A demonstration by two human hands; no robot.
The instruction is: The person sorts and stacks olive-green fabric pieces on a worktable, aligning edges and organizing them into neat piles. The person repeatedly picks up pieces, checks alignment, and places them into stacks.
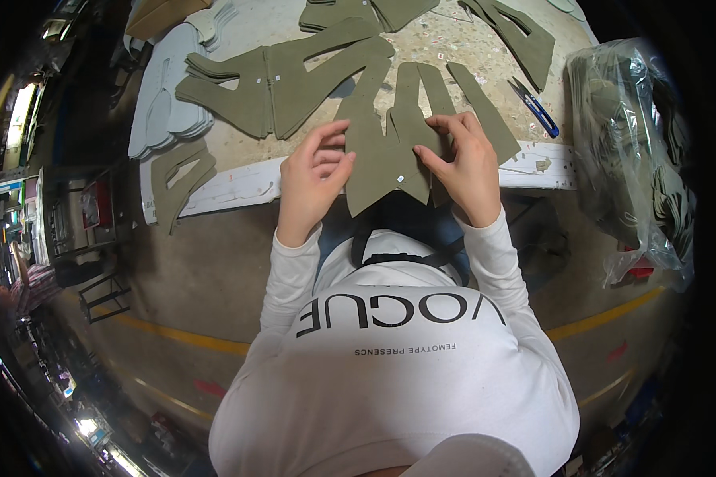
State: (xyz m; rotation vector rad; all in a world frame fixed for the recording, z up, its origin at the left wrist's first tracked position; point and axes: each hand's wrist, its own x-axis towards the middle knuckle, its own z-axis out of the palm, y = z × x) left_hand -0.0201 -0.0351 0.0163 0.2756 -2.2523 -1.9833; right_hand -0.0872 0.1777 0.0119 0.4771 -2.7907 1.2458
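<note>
Green cloth (374,163) lies between the loosely open left hand (316,173) and right hand (468,163), grip unclear; snips (544,119) and plastic bag (601,131) sit farther right.

Black lettering (390,311) crosses the white top (398,389); an unreadably small white label (400,179) sits on an olive piece (378,165).

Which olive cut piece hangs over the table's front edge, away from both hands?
The leftmost olive piece, near the light grey stack; the other overhanging pieces lie at the left hand and right hand.
</note>
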